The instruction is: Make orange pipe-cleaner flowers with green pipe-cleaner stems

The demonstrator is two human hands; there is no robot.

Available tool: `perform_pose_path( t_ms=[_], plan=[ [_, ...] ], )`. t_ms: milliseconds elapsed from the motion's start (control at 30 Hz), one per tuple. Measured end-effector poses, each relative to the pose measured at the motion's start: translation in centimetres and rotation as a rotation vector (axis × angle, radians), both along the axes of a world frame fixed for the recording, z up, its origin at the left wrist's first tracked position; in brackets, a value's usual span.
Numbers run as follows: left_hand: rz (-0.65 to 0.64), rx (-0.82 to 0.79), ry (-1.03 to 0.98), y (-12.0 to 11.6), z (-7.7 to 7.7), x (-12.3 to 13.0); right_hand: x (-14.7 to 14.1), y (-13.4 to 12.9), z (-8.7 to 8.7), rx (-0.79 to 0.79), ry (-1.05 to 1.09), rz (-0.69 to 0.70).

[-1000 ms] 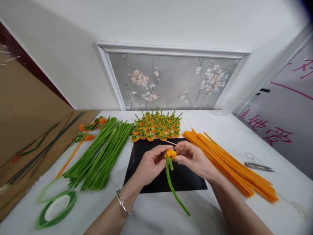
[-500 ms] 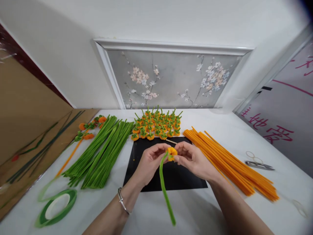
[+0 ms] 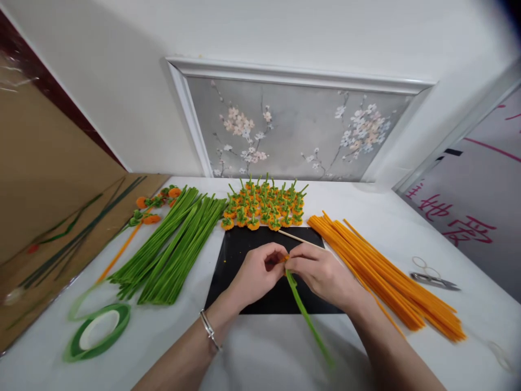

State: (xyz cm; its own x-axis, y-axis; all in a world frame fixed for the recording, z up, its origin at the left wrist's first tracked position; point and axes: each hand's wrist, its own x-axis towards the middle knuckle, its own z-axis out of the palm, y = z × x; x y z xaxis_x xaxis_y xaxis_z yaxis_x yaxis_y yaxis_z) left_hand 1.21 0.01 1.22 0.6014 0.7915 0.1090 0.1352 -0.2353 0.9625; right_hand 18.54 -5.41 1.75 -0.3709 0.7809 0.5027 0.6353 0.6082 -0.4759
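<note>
Stem, green, trailed toward the person from the orange piece, mostly finger-hidden from where I stood, above the black mat. Left hand pinched the piece, fingers curled nearly closed; right hand, likewise, gripped the stem's top. Green bundle lay left, orange bundle right, flower heads beyond the mat, framed panel behind.
</note>
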Motion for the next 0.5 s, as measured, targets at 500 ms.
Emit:
perform_pose_path(
  t_ms=[500],
  plan=[
    [0.042,-0.417,-0.250,-0.2,0.9,0.1,-0.3,0.1,0.4,-0.226,0.367,-0.009]
  ],
)
